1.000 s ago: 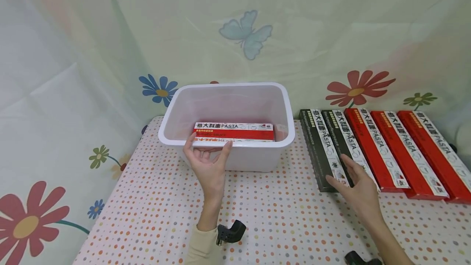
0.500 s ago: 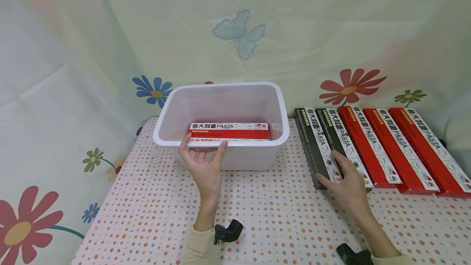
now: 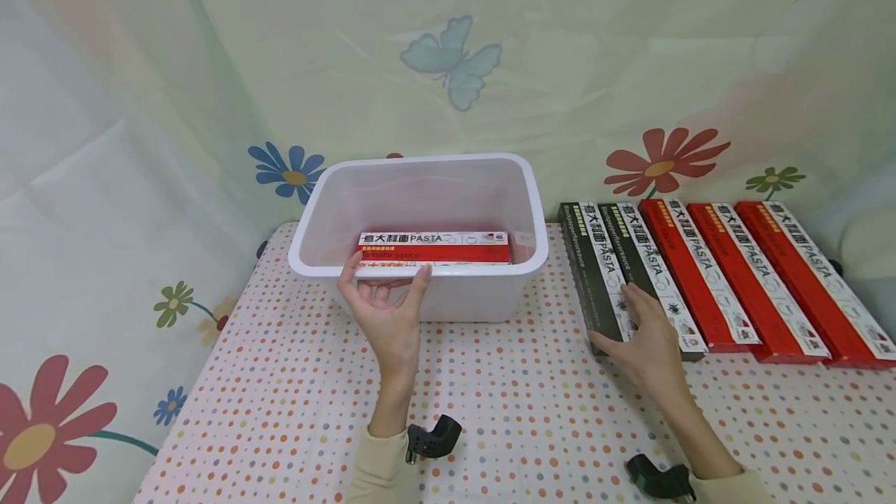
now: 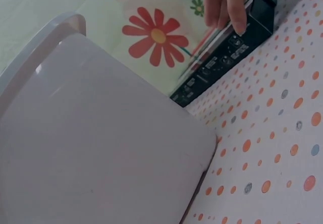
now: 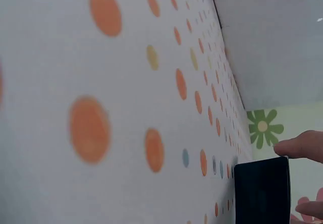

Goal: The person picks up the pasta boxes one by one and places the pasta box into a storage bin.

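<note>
At the front rim of a white plastic bin (image 3: 420,162), my left hand (image 3: 388,325) grips the edge, thumb and index fingertips at the rim and other fingers bent against the outer wall. A red and white pasta box (image 3: 441,253) lies inside the bin. To the right, my right hand (image 3: 651,337) holds the near end of the leftmost black pasta box (image 3: 591,278) across its width. Its thumb (image 4: 236,12) presses the black side in the left wrist view. The box's dark end (image 5: 262,191) shows in the right wrist view.
A second black pasta box (image 3: 651,271) lies right beside the held one, then several red pasta boxes (image 3: 700,278) in a row. A dotted cloth (image 3: 504,403) covers the table. A flowered curtain (image 3: 560,61) hangs behind.
My right hand has shifted left, from over both black boxes to the leftmost one, with its thumb now at that box's left side. The left hand stays at the bin's rim.
</note>
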Tool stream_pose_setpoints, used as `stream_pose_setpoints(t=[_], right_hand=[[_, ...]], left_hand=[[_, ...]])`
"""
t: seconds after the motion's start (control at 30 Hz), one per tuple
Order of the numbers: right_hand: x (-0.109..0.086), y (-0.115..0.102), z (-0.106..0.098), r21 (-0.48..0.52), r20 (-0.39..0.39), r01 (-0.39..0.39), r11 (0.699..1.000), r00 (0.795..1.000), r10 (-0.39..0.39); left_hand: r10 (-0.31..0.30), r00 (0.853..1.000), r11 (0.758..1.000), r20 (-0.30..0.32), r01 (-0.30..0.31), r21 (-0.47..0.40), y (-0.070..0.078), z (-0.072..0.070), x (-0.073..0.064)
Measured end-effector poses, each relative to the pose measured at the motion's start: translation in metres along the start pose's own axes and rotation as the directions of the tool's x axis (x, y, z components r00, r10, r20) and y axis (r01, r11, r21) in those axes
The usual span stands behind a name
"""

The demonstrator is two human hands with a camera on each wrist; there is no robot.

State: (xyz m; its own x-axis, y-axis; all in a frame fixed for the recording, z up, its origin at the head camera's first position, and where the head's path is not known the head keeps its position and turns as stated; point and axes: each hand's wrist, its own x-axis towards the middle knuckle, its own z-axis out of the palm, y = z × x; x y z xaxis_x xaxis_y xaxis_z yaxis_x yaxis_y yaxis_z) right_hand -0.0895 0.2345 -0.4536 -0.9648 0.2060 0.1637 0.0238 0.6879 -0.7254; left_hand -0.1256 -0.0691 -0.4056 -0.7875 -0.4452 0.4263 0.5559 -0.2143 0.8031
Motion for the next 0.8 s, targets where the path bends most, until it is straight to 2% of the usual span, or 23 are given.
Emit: stream_pose_setpoints(t=[0.13,0.33,0.47,0.67,0.8], right_hand=[[0.0,-0.001,-0.001,-0.036,0.011,-0.024,0.999,1.0,0.024],[0.0,-0.003,-0.005,-0.035,0.062,-0.107,0.994,0.992,0.109],[-0.002,-0.003,-0.008,-0.021,0.084,-0.131,0.991,0.988,0.132],[-0.006,-0.003,-0.011,0.065,0.084,-0.128,0.99,0.989,0.122],[-0.005,-0.004,-0.01,0.059,0.057,-0.083,0.995,0.995,0.08]], left_hand=[[-0.004,1.0,1.0,0.001,0.004,0.001,0.001,0.001,-0.001],[-0.005,1.0,1.0,0.004,0.005,-0.002,0.0,0.001,-0.002],[-0.007,1.0,1.0,0.001,0.007,-0.004,-0.001,0.001,-0.003],[-0.002,1.0,1.0,0.007,0.002,0.004,0.0,0.001,-0.003],[0.008,1.0,1.0,0.001,-0.008,0.001,0.001,0.001,-0.001]])
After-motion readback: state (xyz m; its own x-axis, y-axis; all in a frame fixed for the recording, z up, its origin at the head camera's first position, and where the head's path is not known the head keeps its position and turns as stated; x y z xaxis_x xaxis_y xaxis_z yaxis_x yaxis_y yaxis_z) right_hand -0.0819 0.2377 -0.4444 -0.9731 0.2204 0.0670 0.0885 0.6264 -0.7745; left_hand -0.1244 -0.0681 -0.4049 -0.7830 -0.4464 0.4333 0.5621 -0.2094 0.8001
